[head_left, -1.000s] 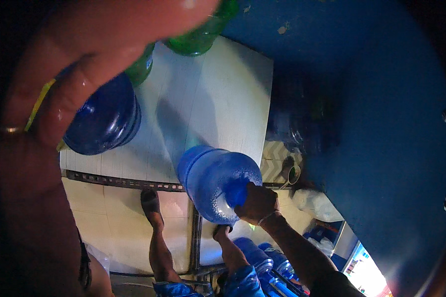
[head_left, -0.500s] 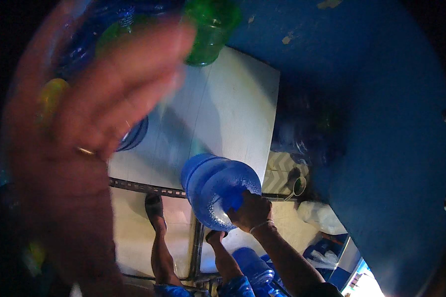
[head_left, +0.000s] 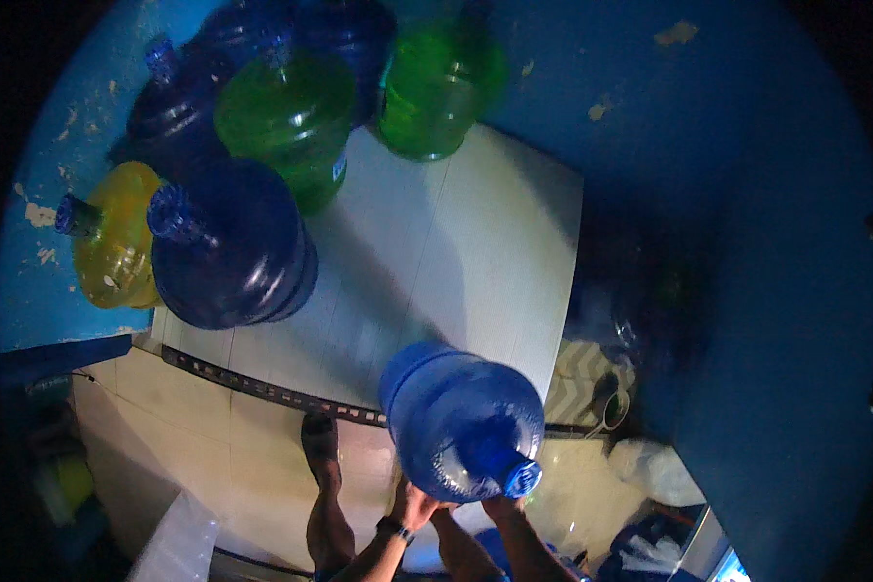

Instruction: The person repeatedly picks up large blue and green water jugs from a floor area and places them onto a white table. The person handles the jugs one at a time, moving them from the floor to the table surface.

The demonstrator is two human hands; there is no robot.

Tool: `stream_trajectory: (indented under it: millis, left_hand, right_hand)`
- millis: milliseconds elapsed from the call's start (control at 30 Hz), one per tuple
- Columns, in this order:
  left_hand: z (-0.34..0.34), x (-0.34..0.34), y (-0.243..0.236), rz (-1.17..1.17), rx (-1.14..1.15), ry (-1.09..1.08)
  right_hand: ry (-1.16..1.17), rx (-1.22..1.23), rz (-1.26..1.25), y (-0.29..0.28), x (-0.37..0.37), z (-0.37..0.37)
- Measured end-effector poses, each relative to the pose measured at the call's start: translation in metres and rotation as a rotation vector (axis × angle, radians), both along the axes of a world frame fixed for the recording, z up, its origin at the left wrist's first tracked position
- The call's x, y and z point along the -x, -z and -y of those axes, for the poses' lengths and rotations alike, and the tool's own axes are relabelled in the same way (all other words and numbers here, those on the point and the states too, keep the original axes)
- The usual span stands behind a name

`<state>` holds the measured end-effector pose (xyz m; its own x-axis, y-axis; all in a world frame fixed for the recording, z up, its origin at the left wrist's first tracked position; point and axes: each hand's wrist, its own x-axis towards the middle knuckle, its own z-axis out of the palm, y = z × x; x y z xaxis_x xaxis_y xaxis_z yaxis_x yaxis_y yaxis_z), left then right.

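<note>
A large blue water jug [head_left: 446, 417] leans toward me at the near edge of the white platform [head_left: 436, 242], its capped neck pointing down and to the right. My left hand [head_left: 415, 506], a dark band on its wrist, grips the jug's lower near side; some fingertips are hidden beneath it. Just under the neck, my right hand [head_left: 504, 506] also grips the jug, mostly covered by its shoulder. On the platform's far left stand a dark blue jug [head_left: 238, 252], a yellow jug [head_left: 116, 242] and a green jug [head_left: 291, 126].
Another green jug [head_left: 427, 97] stands at the back, against the blue wall [head_left: 630, 87]. A tall blue panel [head_left: 766, 339] closes off the right side. A round-rimmed object [head_left: 615, 407] and a white plastic bag [head_left: 650, 470] lie right of my jug. My foot [head_left: 320, 441] is on pale tiles.
My left hand, raised close and blurred before, has come down onto the jug. My right hand has shifted from the jug's top to under its neck, and the jug's neck now shows.
</note>
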<state>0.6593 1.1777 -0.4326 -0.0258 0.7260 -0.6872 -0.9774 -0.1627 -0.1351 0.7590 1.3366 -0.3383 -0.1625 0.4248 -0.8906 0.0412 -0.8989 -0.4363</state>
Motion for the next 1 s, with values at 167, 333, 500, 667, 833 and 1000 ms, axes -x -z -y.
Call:
stream_trajectory:
  millis: [167, 333, 500, 667, 833, 1000]
  left_hand:
    - [0.006, -0.032, 0.031, -0.015, 0.167, -0.201]
    - [0.010, -0.017, 0.048, -0.200, 0.257, -0.057]
    - [-0.028, 0.071, 0.025, -0.448, 0.036, -0.226]
    - [-0.018, 0.129, 0.017, -0.654, -0.065, -0.247]
    - [-0.020, 0.106, 0.010, -0.607, 0.020, -0.083]
    - [0.006, 0.082, 0.006, -0.573, 0.020, 0.017]
  right_hand:
    - [0.112, -0.054, -0.077, 0.019, 0.028, 0.009]
    - [0.272, -0.146, -0.134, 0.031, 0.060, 0.018]
    - [0.428, -0.250, -0.279, 0.052, 0.126, 0.002]
    - [0.439, -0.338, -0.437, 0.059, 0.233, -0.060]
    - [0.328, -0.327, -0.532, 0.084, 0.329, -0.138]
    - [0.038, -0.220, -0.451, 0.038, 0.410, -0.154]
